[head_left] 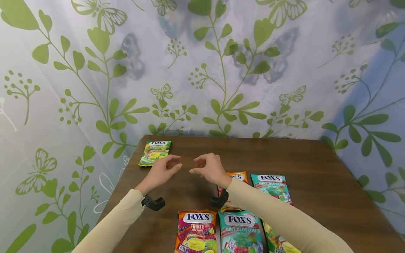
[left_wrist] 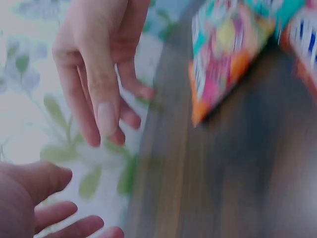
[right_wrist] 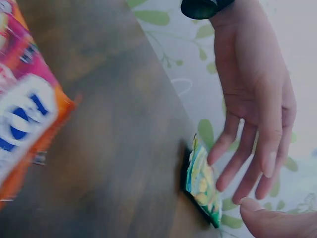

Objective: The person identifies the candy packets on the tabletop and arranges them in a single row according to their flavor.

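Both hands hover above the brown table, facing each other with a gap between them and nothing held. My left hand (head_left: pixel 160 173) has loosely bent fingers and overlaps the lower edge of a green Fox's candy bag (head_left: pixel 155 151) in the head view. My right hand (head_left: pixel 211 170) has similarly relaxed fingers. Its wrist and sleeve partly cover an orange Fox's bag (head_left: pixel 238 176). In the left wrist view, the right hand (left_wrist: pixel 101 64) hangs with fingers apart. The left hand (right_wrist: pixel 255 94) shows empty in the right wrist view.
Nearest me on the table (head_left: pixel 269 154) lie an orange Fox's Fruits bag (head_left: pixel 196 233) and a teal Mint Blossom bag (head_left: pixel 241 235). A yellow-green bag (head_left: pixel 280 242) is partly under the right sleeve. Another Mint Blossom bag (head_left: pixel 273 186) lies farther back. A leaf-patterned curtain (head_left: pixel 202 70) hangs behind.
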The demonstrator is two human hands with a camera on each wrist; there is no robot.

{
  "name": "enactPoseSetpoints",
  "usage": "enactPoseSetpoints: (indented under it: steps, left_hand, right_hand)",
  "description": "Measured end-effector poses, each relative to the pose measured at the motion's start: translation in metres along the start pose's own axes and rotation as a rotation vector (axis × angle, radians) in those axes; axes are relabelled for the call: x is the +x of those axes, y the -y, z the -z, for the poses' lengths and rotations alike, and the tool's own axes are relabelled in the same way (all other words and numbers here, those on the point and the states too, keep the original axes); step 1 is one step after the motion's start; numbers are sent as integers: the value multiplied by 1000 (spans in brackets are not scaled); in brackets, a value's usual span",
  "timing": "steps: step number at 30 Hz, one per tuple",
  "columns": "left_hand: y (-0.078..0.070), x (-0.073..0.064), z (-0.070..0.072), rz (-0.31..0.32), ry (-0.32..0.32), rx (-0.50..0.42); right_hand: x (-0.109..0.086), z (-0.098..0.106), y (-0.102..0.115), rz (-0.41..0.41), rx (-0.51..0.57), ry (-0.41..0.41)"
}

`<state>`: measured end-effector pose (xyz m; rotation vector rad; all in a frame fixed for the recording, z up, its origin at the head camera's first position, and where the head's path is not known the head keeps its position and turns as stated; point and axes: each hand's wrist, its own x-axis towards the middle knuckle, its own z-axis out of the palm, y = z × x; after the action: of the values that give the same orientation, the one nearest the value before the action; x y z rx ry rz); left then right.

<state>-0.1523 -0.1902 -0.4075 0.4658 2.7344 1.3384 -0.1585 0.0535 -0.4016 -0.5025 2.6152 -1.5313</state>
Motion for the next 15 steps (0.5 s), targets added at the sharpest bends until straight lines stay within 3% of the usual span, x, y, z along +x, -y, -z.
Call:
enactPoseSetpoints:
  steps: [4, 10, 15]
  left_hand:
    - [-23, -22, -20, 7, 66, -98]
    - [-52, -56, -45, -18, 200, -272]
    - [-73, -72, -67, -43, 264, -354]
  right_hand:
    - [-38, 22, 0, -2, -51, -33]
    - [-96, 46, -8, -78, -87, -70]
    - [-132, 60, -11, -111, -86, -86]
